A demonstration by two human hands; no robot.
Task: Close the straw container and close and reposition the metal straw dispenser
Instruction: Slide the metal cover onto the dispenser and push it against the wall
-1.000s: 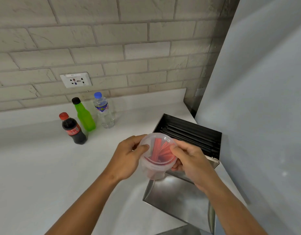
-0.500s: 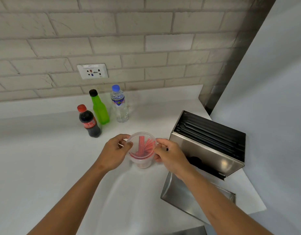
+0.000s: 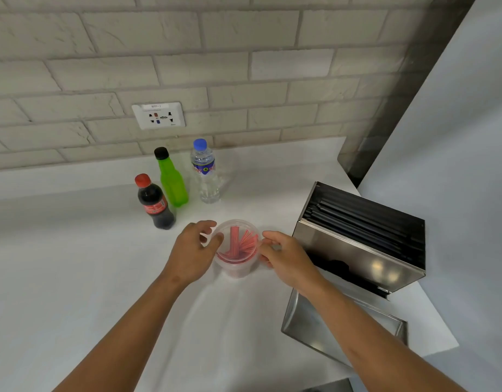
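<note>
Both hands (image 3: 193,250) (image 3: 286,257) loosely cup the lidded tub (image 3: 237,247) of red straws (image 3: 238,241), fingers open.

Both forearms cut off by the bottom edge, straw container (image 3: 238,247) sides partly hidden behind left hand (image 3: 192,251) and right hand (image 3: 286,257), its lid's seating unclear, dispenser (image 3: 360,250) tray beside it partly behind the right forearm, socket label too small to read

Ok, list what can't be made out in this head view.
- Straw container: whether its lid is fully sealed; clear plastic, and the left hand and right hand cover the rim.
- Metal straw dispenser: its lower front, hidden by the right forearm.
- Wall socket label: too small to read.
- Water bottle label: blurred.
</note>
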